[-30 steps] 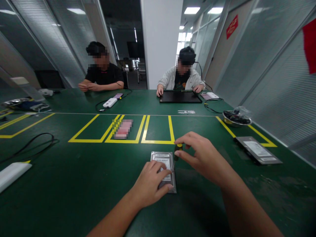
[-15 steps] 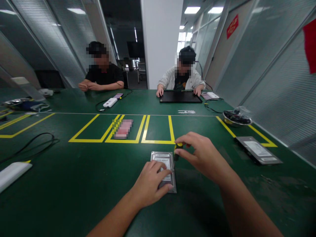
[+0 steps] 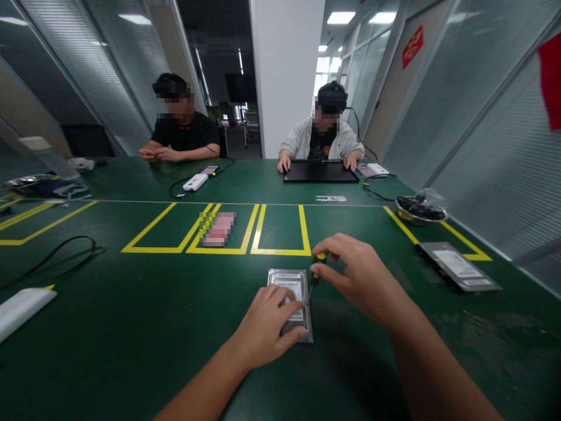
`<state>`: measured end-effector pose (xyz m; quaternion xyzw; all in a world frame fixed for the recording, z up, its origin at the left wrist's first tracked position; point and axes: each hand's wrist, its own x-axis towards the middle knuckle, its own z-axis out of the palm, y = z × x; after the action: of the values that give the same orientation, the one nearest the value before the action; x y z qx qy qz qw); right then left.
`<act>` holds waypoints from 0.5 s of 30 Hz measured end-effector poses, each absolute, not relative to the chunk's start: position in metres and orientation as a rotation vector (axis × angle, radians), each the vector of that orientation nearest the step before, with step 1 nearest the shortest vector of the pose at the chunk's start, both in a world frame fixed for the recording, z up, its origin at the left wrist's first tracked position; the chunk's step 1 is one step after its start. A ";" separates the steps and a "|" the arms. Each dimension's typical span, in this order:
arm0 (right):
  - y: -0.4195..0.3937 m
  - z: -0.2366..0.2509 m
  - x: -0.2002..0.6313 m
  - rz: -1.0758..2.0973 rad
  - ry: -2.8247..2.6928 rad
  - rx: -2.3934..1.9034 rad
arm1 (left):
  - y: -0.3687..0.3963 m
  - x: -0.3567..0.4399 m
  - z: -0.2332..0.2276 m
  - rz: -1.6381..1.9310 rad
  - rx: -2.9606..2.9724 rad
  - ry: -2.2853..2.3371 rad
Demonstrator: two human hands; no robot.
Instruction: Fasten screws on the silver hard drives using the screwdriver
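Green mat [image 3: 131, 327] open round hard drive [image 3: 293, 283] edges

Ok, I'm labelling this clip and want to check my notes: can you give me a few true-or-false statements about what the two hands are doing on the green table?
1. The left hand lies flat on the hard drive. True.
2. The right hand holds a pair of pliers. False: it pinches a small screwdriver with a yellow-and-black handle.
3. The screwdriver stands at the drive's right edge. True.
4. The hard drive sits inside a yellow-marked box. False: it lies on bare green table, nearer the wearer than the yellow lines.
5. A second drive lies off to the right. True.
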<state>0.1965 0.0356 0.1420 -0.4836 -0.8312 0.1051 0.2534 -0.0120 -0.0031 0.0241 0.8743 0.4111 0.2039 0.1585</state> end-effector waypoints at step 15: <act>0.028 0.149 0.200 0.310 -2.340 -1.294 | -0.003 -0.012 0.024 0.590 2.506 1.169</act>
<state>0.1996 0.0278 0.1486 -0.4686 -0.8475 0.1124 0.2227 -0.0120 -0.0031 0.0239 0.8755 0.4082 0.2062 0.1563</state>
